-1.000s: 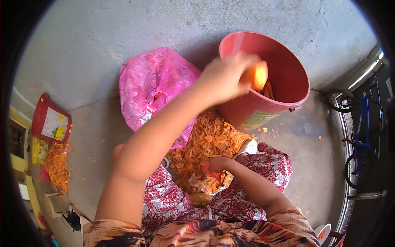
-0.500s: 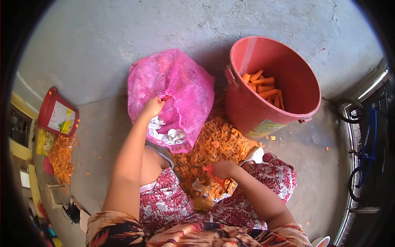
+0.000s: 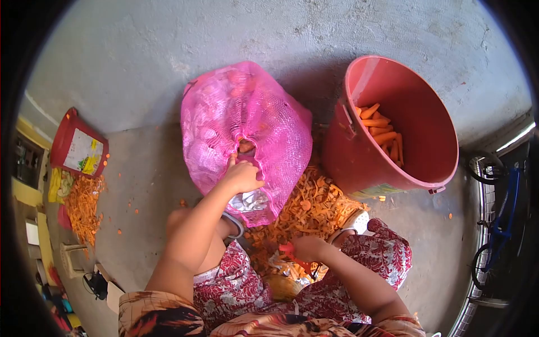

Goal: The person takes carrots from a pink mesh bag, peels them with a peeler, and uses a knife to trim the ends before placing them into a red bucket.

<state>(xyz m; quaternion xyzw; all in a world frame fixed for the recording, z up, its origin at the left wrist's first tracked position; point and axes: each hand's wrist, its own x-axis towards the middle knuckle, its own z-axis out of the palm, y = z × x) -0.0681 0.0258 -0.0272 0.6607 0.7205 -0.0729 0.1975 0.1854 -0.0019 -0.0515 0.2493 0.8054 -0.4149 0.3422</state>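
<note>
Pink mesh bag (image 3: 275, 121) is facing me mid-frame, likely for easy reach; my left hand (image 3: 242, 178) is touching its mouth, pinch unclear, right hand (image 3: 310, 249) gripping a red tool (image 3: 287, 248).

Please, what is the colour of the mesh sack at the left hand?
The mesh sack is pink, best seen in the head view.

Sack (image 3: 224, 101): pink mesh, bulging, paler at left; set beside the peels (image 3: 306, 210); creases gather above the gaping mouth; crumpled pale material shows at its lower edge.
Carrot (image 3: 246, 146): orange-brown, partly hidden within the mouth.
Tool (image 3: 287, 247): red, held over the peels, largely hidden.
</note>
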